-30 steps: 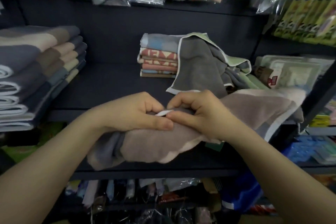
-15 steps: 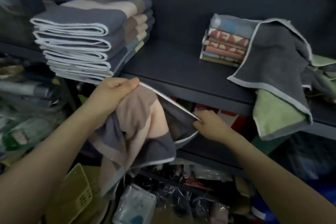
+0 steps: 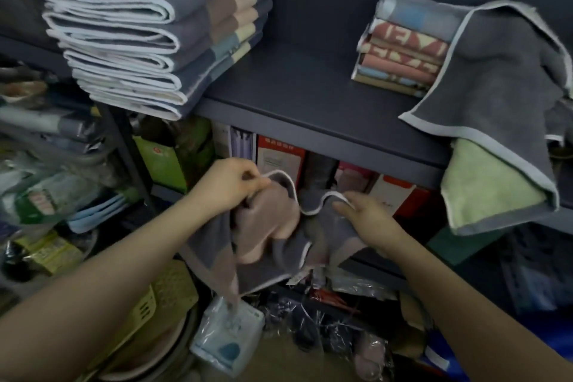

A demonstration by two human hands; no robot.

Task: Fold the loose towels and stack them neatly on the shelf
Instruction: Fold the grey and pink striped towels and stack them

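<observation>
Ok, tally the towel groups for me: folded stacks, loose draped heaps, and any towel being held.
Folded stacks: 2, the big grey striped stack and the small patterned stack.
Loose draped heaps: 1, the grey and green heap.
Held: 1, the brown and grey towel.
Total: 4.

The light is dim and soft, with no bright shine. It is darkest at the back of the shelf [image 3: 310,84] and below it. Everything looks a bit blurry. Straight lines bend near the picture's edges.
</observation>
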